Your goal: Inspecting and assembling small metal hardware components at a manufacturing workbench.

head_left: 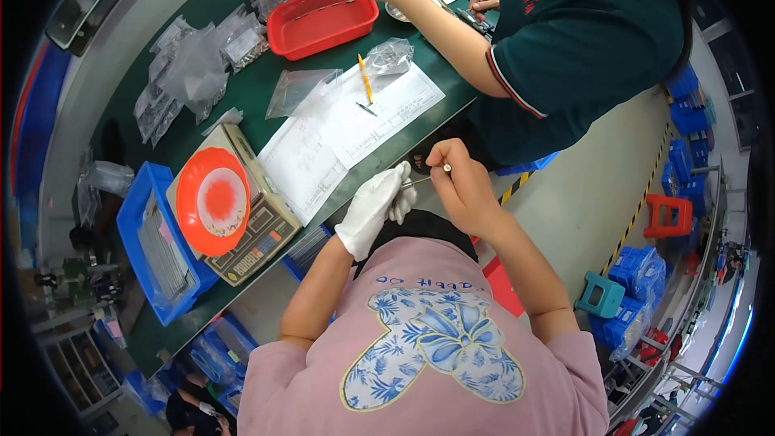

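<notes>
In the air beside the green table (255, 123): holding a thin rod (416, 182) between two hands

Best handled lightly: steady with the white-gloved left hand (371, 208), turn or push only from the bare right hand (467, 194), keep both grips in one line to avoid bending. Better done over the table, in case of a slip. Gripped at one end by the left, fingers drawn together around it; pinched at the other between thumb and forefinger of the right. Crossing the gap between, touching both hands. Possibly tipped with the small pale knob (447, 168) by the right thumb, though too small to tell
</notes>
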### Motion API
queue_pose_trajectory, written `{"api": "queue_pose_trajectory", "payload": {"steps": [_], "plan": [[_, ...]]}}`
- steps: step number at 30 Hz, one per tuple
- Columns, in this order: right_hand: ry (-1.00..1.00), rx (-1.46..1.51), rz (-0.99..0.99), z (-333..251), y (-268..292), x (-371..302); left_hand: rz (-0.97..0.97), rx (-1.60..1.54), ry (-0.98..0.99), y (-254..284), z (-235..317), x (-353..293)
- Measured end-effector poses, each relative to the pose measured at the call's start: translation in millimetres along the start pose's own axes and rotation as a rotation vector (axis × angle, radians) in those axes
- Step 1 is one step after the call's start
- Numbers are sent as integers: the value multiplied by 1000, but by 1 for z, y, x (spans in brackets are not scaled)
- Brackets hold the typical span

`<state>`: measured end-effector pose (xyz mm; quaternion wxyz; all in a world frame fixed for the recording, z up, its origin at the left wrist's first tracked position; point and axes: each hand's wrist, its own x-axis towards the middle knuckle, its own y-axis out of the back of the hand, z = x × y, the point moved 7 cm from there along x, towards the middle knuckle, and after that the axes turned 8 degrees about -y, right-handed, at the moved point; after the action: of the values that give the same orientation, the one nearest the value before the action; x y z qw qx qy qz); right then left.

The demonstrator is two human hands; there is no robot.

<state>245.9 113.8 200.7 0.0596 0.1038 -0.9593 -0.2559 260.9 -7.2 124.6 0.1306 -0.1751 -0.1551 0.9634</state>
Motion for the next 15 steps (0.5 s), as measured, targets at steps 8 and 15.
{"api": "queue_pose_trajectory", "payload": {"steps": [8,15], "plan": [[-292,301,-30,14,-11,14,102,438,-522,11,45,16],[-1,32,114,-6,23,12,19,269,-60,24,34,23]]}}
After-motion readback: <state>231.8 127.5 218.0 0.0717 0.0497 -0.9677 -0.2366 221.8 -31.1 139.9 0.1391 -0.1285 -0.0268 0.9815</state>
